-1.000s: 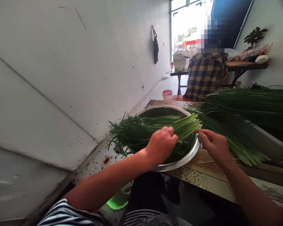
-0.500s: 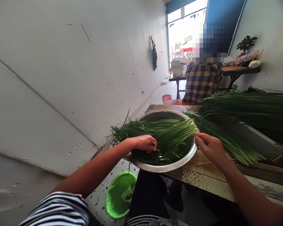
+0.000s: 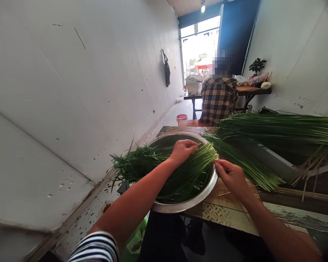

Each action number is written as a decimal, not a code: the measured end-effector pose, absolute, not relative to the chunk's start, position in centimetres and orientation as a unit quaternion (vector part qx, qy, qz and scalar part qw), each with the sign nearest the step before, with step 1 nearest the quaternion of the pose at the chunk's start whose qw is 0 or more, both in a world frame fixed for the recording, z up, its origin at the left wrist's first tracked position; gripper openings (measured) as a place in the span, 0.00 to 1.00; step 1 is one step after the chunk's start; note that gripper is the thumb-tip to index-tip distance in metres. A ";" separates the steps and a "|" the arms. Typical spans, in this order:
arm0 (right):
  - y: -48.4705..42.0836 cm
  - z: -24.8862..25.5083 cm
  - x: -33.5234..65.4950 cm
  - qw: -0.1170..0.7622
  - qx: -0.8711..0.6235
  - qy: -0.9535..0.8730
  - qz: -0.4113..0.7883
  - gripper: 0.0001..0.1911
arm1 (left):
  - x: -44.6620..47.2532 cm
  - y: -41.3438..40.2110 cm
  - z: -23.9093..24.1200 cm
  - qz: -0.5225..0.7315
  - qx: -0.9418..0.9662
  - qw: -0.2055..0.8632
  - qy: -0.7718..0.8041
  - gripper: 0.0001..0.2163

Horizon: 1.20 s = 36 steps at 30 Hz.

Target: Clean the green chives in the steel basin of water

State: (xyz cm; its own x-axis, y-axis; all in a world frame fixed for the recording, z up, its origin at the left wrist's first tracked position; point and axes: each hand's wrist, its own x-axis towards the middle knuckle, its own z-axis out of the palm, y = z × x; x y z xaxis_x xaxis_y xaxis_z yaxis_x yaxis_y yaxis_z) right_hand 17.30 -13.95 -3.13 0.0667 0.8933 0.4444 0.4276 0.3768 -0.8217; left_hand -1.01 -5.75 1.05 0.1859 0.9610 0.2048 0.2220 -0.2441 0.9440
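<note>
A bunch of garlic chives (image 3: 191,171) lies across a round metal basin (image 3: 175,208), pale cut ends to the right and dark leaf tips hanging over the left rim. My left hand (image 3: 183,151) is over the far side of the bunch, thumb and fingers pinched on chives near their pale ends. At the right rim, my right hand (image 3: 231,177) pinches the tip of a chive stalk. My left forearm crosses over the basin and hides part of the leaves.
More chives (image 3: 284,127) are heaped in a grey crate (image 3: 276,156) on the right, and a loose bundle (image 3: 251,167) lies beside the basin on the wooden table (image 3: 218,213). A green bucket (image 3: 135,238) stands below. Farther off sits a person in a plaid shirt (image 3: 217,100).
My left hand has risen from the near side of the basin to the far side, near the stalk ends. My right hand stays pinched at the rim. The view has shifted.
</note>
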 end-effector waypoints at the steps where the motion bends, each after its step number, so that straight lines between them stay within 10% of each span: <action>1: -13.9 -3.3 17.3 0.523 -0.511 -0.643 0.227 0.15 | -1.1 -5.7 0.8 0.459 0.635 0.426 0.452 0.08; 36: -13.6 -3.6 17.6 0.504 -0.512 -0.656 0.233 0.15 | 0.6 -5.7 1.0 0.512 0.474 0.575 0.428 0.10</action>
State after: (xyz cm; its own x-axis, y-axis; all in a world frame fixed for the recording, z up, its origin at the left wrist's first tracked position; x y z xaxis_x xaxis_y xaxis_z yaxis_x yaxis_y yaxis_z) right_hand 17.61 -13.56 -3.63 0.0318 0.9059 0.4223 0.4356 0.3677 -0.8216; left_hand 0.64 -5.72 1.03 0.1097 0.9939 -0.0076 -0.1826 0.0277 0.9828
